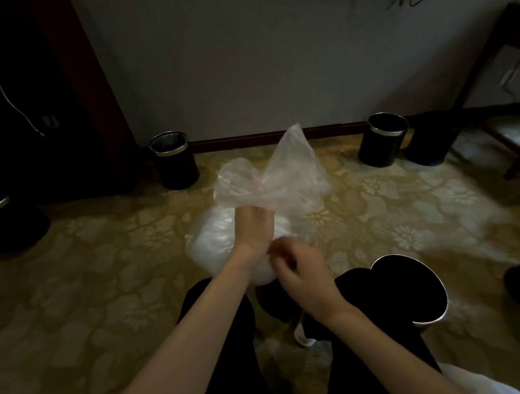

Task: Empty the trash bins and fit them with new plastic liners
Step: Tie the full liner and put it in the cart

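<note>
Gold floral carpet [82, 284] takes up most of the view, with a pale wall [234, 52] behind it. Black metal-rimmed trash bins are dotted around: a lined bin [178, 170] is stood by the wall on the left, a bare bin [380, 146] by the wall on the right, and an open, unlined near bin [411, 289] is parked just beside the right knee. Between the knees, a bulging white bag [212, 242] is sat on the carpet; what's in it can't be made out. Above it a clear plastic liner [288, 173] is held up, bunched and crumpled, not yet opened out. It's gripped at its lower end by the left hand [252, 227], fingers wrapped round the gathered film, so the liner's long axis runs up and a bit to the right from that grip, away from the body and toward the wall. The right hand [304, 273] is tucked in close by the left wrist with its fingers curled in; whether a bit of film is actually pinched there can't be told, it's too blurry. Probably the liner is being got ready for the near bin, which lies down and to the right of the grip and is much nearer the right hand, so the mouth would likely need to be found and swung that way.
</note>
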Demonstrator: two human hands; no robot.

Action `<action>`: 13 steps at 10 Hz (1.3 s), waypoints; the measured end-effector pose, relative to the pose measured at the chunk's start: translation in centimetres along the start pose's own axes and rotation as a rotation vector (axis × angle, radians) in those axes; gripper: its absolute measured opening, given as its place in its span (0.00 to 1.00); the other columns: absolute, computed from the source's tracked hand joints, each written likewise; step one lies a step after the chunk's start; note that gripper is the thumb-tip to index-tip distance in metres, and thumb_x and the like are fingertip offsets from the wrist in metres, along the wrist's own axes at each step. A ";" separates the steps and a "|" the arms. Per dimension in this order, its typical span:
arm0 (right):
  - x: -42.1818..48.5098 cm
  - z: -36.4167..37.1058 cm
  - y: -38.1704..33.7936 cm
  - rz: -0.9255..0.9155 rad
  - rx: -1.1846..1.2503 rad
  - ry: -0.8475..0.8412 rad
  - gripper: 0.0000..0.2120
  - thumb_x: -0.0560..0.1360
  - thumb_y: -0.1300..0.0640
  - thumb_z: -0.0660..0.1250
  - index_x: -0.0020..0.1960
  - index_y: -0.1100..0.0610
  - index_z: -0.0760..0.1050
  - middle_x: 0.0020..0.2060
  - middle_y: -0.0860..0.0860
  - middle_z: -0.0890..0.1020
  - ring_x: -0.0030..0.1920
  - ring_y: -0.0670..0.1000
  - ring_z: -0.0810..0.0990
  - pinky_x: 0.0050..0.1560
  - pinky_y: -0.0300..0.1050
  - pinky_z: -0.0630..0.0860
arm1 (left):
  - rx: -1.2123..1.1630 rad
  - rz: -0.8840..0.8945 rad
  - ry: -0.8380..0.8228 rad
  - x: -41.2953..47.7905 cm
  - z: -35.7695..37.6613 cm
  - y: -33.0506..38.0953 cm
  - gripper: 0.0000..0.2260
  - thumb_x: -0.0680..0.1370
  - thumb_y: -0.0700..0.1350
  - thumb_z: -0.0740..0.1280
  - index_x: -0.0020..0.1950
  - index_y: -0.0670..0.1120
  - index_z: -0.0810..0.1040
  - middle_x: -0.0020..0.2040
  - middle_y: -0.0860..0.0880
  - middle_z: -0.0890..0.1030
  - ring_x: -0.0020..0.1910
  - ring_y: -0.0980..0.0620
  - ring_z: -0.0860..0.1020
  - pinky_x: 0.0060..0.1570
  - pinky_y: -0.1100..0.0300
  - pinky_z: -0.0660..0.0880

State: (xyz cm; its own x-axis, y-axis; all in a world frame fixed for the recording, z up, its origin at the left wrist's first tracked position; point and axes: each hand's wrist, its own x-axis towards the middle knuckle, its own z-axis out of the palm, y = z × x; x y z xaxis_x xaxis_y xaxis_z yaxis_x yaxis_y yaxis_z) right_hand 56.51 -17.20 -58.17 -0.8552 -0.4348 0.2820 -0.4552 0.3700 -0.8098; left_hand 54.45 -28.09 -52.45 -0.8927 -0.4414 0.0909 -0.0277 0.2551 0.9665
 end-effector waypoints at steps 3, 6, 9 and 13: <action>1.6 -2.0 -1.5 0.762 0.787 0.090 0.20 0.82 0.67 0.56 0.68 0.53 0.76 0.63 0.49 0.81 0.45 0.37 0.82 0.48 0.27 0.76 | 0.132 0.073 -0.274 -2.3 0.3 -2.0 0.15 0.79 0.31 0.61 0.36 0.48 0.73 0.35 0.53 0.73 0.34 0.63 0.73 0.43 0.61 0.72; 5.3 -3.1 -1.7 0.755 1.237 0.279 0.19 0.81 0.64 0.54 0.31 0.56 0.64 0.22 0.50 0.70 0.29 0.51 0.71 0.38 0.43 0.72 | 0.003 0.084 -0.338 -3.2 -1.3 -3.5 0.03 0.79 0.42 0.66 0.53 0.46 0.74 0.30 0.53 0.75 0.30 0.53 0.72 0.32 0.56 0.68; 4.6 -2.0 0.0 0.788 1.243 0.181 0.23 0.84 0.53 0.56 0.30 0.53 0.60 0.19 0.47 0.60 0.21 0.46 0.62 0.24 0.36 0.67 | -0.151 -0.231 -0.414 -2.4 -4.0 -3.2 0.10 0.70 0.38 0.63 0.29 0.45 0.70 0.28 0.49 0.66 0.29 0.54 0.64 0.33 0.61 0.62; 3.1 -1.8 0.9 0.290 0.243 -0.203 0.16 0.82 0.63 0.60 0.69 0.67 0.71 0.64 0.56 0.76 0.60 0.46 0.73 0.59 0.27 0.68 | -0.496 -0.699 -0.287 -1.7 -5.8 -4.0 0.12 0.77 0.33 0.64 0.56 0.41 0.82 0.46 0.45 0.86 0.44 0.50 0.84 0.45 0.57 0.79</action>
State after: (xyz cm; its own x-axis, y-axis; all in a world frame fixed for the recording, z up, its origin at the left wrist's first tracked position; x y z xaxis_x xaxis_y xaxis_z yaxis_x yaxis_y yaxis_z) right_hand 53.02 -16.74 -57.15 -0.8619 -0.5032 -0.0628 -0.1106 0.3074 -0.9451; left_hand 58.70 -33.30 -55.05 -0.8251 -0.1075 -0.5547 -0.4679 -0.4202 0.7775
